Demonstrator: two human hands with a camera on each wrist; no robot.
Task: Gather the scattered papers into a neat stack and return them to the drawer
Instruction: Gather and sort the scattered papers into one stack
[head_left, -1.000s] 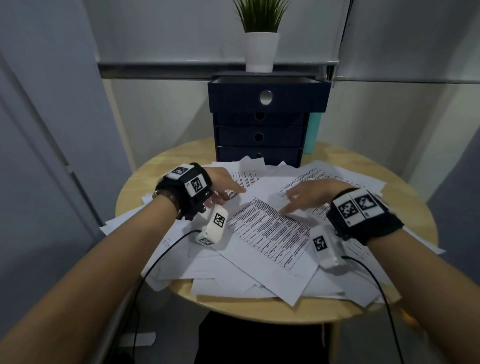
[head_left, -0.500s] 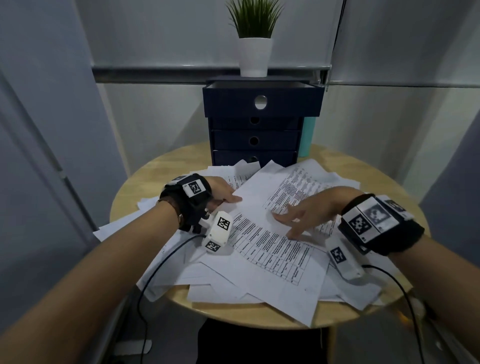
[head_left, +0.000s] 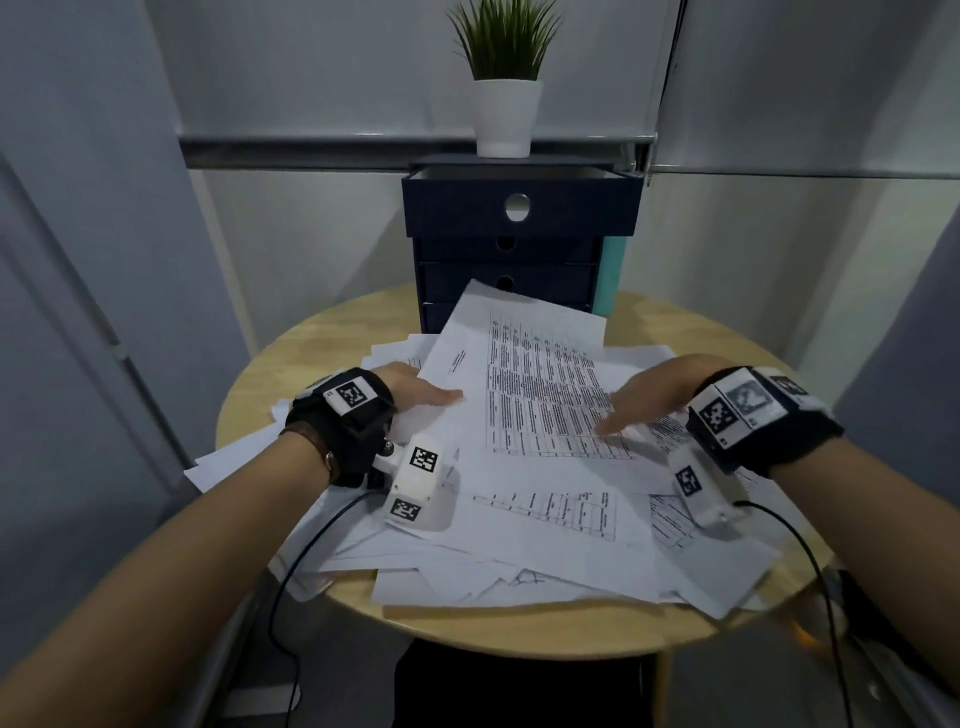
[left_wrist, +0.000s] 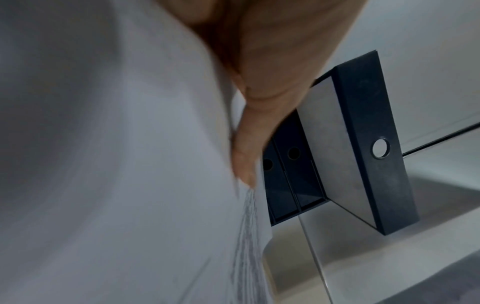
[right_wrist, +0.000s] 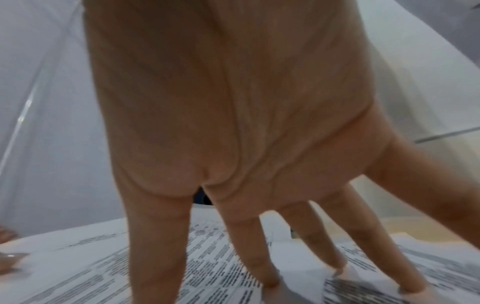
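Observation:
Scattered white papers (head_left: 519, 545) cover the round wooden table (head_left: 322, 353). On top lies a printed sheet (head_left: 540, 384) with its far end raised toward the dark blue drawer unit. My left hand (head_left: 415, 392) holds that sheet's left edge, thumb (left_wrist: 244, 156) on top and fingers hidden beneath the paper (left_wrist: 130, 164). My right hand (head_left: 649, 395) is spread, with straight fingertips (right_wrist: 270, 281) pressing on the sheet's right side (right_wrist: 103, 277). The top drawer (head_left: 519, 208) stands pulled out, also seen from below (left_wrist: 363, 144). What is inside it is hidden.
A potted plant (head_left: 506, 104) stands on the drawer unit, and a teal object (head_left: 610, 275) is behind its right side. Papers overhang the table's left and front edges. Wrist-camera cables (head_left: 291, 571) hang off the front. Grey walls close in on both sides.
The printed sheet has turned and its far end has risen toward the drawer unit. My hands have moved apart to its left and right edges.

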